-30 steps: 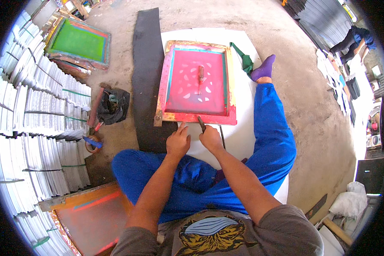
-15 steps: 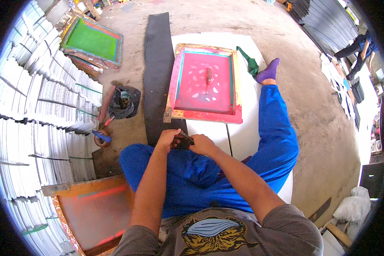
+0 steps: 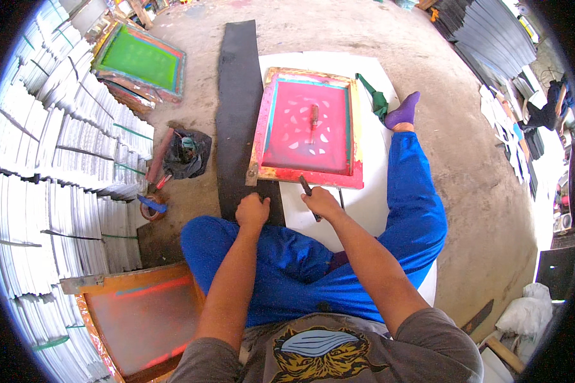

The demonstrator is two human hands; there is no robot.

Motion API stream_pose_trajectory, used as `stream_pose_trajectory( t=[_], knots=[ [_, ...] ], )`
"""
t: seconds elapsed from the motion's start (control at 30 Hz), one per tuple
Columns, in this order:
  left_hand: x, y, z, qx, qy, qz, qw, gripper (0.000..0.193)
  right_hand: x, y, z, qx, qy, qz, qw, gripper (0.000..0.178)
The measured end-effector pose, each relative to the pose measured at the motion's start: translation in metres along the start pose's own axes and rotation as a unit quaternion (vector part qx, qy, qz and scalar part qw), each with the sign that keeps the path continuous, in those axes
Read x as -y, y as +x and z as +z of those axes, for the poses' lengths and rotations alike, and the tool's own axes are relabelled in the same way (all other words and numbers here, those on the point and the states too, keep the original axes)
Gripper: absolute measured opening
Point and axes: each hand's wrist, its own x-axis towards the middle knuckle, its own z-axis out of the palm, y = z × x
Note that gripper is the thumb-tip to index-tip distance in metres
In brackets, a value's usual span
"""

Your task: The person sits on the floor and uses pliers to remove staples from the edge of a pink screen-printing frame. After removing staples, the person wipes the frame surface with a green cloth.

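My right hand [image 3: 323, 204] is closed around a slim dark tool [image 3: 305, 185], whose rounded end sticks up just below the near edge of the screen-printing frame. Its exact kind does not show. My left hand [image 3: 253, 209] makes a fist over the near end of a long black strip [image 3: 236, 115]; what it grips, if anything, is hidden. In front of both hands lies the screen-printing frame [image 3: 260, 137], wooden and paint-stained, with pink mesh and pale crescent shapes. A small tool with a reddish-brown handle [image 3: 314, 117] rests on the mesh.
White sheets [image 3: 294, 201] lie beneath the frame. Tied stacks of white sheets [image 3: 76, 217] line the left side. A green-meshed frame [image 3: 140, 60], black plastic bag [image 3: 186, 153], tape roll [image 3: 153, 207] and another frame [image 3: 134, 281] stand nearby. A person [image 3: 549, 108] is at far right.
My hands were together at a dark object over my lap. Now they are apart, the right one farther right with the dark tool upright. The person at right has moved.
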Motion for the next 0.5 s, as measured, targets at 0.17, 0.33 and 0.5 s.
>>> stream_pose_trajectory(
  t=[0.17,0.33,0.5],
  knots=[
    [-0.012,-0.009,0.024,-0.082,0.043,0.188,0.978,0.029,-0.008,0.011,-0.001,-0.034,-0.014,-0.004,0.999,0.049],
    [-0.018,-0.003,0.027,-0.068,0.065,0.215,0.972,0.046,0.001,0.014,-0.005,-0.012,0.001,0.026,1.000,0.046],
    [-0.020,-0.003,0.035,-0.080,0.095,0.257,0.959,0.063,0.019,0.012,-0.013,0.003,-0.008,0.049,0.999,0.039]
  ],
)
